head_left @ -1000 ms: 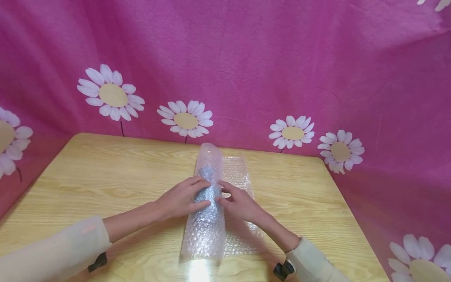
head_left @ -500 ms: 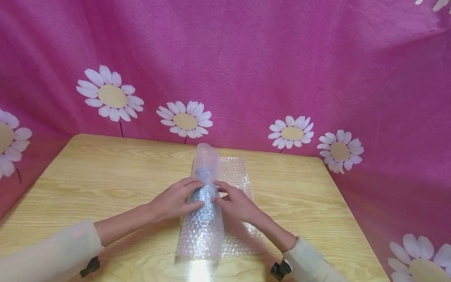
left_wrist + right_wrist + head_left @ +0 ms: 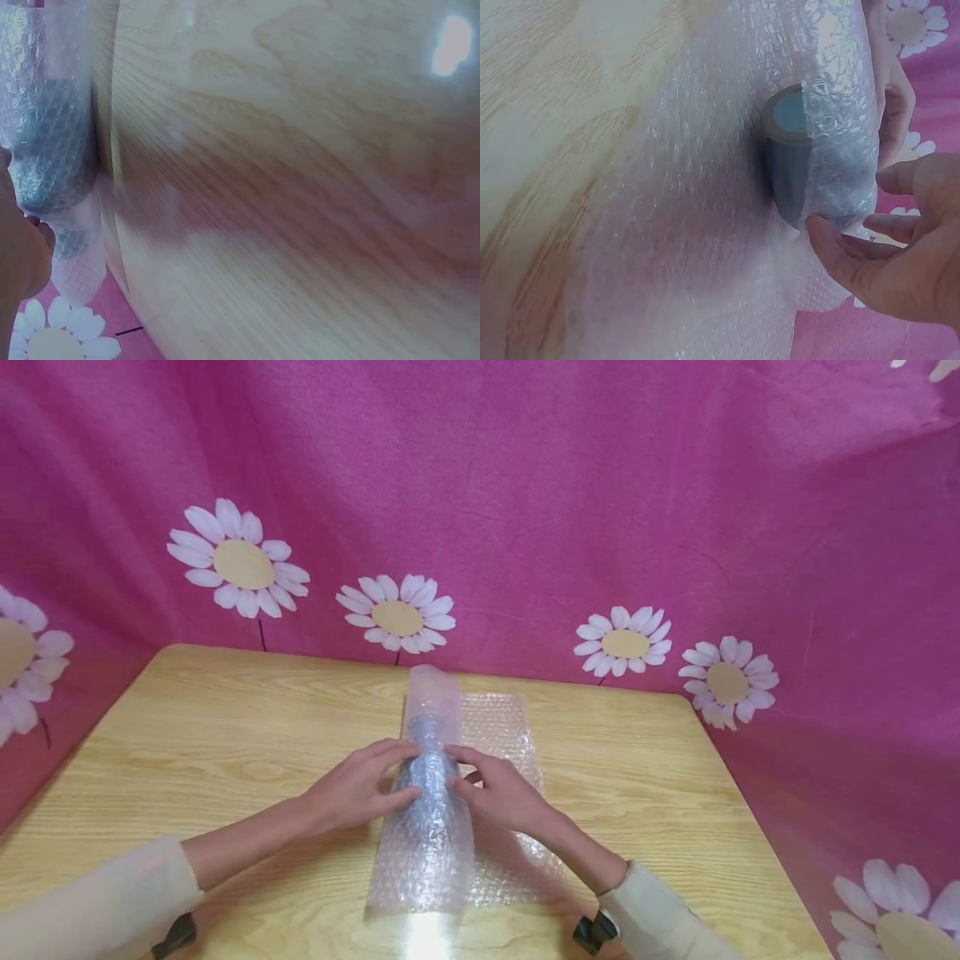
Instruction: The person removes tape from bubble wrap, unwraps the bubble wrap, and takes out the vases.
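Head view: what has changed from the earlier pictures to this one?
The bubble-wrapped roll has shifted slightly to the person's left, and the left hand and right hand moved with it. Slightly more of the flat bubble wrap shows beside it. Both hands stay on the roll; the flat wrap's far-right edge stayed put.

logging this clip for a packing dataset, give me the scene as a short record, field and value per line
object: grey-blue object, inside see-through bubble wrap; one round end shows uncovered in the right wrist view
wrap state: part folded over the object, part flat to its right
left hand: left hand, fingers and thumb on the bundle's left side
right hand: right hand, fingers and thumb on its right side
surface: wood-grain table
background: pink cloth with white daisies
object type: cannot tell
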`<action>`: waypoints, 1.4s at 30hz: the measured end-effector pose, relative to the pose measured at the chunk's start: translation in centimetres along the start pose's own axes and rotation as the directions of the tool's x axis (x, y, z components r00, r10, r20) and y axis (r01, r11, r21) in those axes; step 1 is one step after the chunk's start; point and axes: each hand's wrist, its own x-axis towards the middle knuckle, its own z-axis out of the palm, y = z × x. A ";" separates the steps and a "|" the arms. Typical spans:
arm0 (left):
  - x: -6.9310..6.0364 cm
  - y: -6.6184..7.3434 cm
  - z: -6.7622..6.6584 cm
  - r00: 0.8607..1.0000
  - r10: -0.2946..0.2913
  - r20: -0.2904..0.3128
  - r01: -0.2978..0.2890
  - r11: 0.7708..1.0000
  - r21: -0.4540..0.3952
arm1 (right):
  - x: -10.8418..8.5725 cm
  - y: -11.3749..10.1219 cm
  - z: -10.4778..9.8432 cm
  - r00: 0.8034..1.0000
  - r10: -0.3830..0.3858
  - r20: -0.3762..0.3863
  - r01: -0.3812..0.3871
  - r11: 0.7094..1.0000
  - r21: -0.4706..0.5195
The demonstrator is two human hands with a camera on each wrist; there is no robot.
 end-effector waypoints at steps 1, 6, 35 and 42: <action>-0.1 -0.1 0.0 1.000 -0.005 -0.001 0.005 1.000 -0.007 | 0.0 0.0 0.0 1.000 -0.010 -0.001 0.010 1.000 -0.002; -0.5 -0.4 -0.3 1.000 -0.024 -0.009 0.024 0.999 -0.032 | 0.3 -0.2 0.2 0.999 -0.033 -0.002 0.033 0.999 -0.019; 0.8 1.6 0.6 0.995 -0.044 -0.088 0.047 0.998 0.037 | 0.0 0.7 1.0 0.998 -0.062 -0.016 0.063 0.997 0.035; 1.2 2.0 1.0 0.996 -0.038 -0.081 0.047 0.992 0.117 | -0.2 0.5 1.0 0.998 -0.064 -0.020 0.064 0.998 0.013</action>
